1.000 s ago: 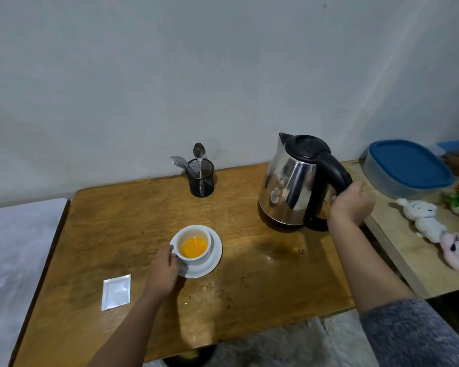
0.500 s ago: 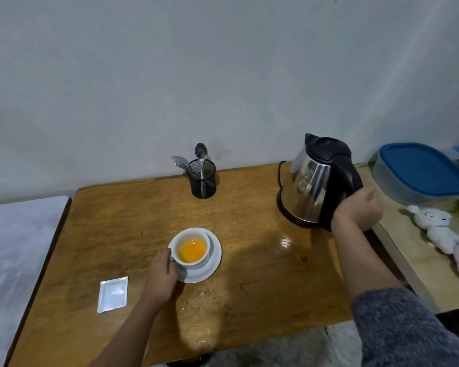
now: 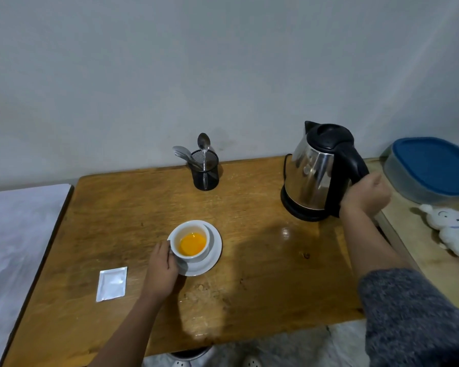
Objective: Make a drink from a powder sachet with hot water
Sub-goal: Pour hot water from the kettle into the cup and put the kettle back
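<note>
Gripping the black handle of the steel kettle (image 3: 319, 172), the right hand (image 3: 364, 195) has its fingers curled tight around it, and the kettle stands upright on its black base at the far right of the wooden table (image 3: 263, 274). The left hand (image 3: 161, 272) rests on the near left side of the white cup (image 3: 190, 239), fingers wrapped against the cup wall and touching the rim of the saucer (image 3: 212, 258) beneath it. Inside the cup lies an orange pool (whether wet powder or liquid cannot be told). The cup and saucer sit near the middle of the table, well apart from the kettle. A silvery sachet (image 3: 112, 283) lies flat on the table to the left of the left hand, close to the table's left edge. At the back, near the wall, a black mesh holder (image 3: 205, 172) stands with spoons in it. Off to the right, on a paler surface, are a blue-lidded container (image 3: 432, 168) and a white soft toy (image 3: 449, 229).
</note>
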Motion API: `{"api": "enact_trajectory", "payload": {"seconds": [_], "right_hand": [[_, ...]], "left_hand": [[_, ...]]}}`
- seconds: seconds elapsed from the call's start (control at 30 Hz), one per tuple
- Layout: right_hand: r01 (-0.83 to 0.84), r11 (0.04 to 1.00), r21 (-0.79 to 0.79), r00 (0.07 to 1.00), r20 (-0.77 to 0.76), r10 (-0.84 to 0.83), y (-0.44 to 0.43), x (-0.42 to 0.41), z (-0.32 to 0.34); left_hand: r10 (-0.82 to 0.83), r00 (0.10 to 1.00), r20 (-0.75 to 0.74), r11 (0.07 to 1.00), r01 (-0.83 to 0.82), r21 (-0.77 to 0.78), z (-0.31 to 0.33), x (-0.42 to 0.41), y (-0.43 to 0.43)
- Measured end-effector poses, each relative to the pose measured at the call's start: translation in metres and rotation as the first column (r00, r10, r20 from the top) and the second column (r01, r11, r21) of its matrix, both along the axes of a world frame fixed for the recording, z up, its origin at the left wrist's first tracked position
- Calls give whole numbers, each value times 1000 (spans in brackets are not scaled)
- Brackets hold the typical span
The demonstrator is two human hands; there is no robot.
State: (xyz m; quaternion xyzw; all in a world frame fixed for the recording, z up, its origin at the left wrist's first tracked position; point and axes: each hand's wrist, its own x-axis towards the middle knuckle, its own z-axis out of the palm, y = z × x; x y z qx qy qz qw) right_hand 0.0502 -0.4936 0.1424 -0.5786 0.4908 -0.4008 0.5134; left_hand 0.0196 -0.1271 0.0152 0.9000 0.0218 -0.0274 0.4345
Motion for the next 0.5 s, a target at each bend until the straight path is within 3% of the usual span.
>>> {"api": "enact_trajectory", "payload": {"seconds": [0.5], "right_hand": [[23,1000,15,1000,14,-23,-20,-3,0]], "left_hand": [[-86,996,12,996,86,15,5,4,0]]}}
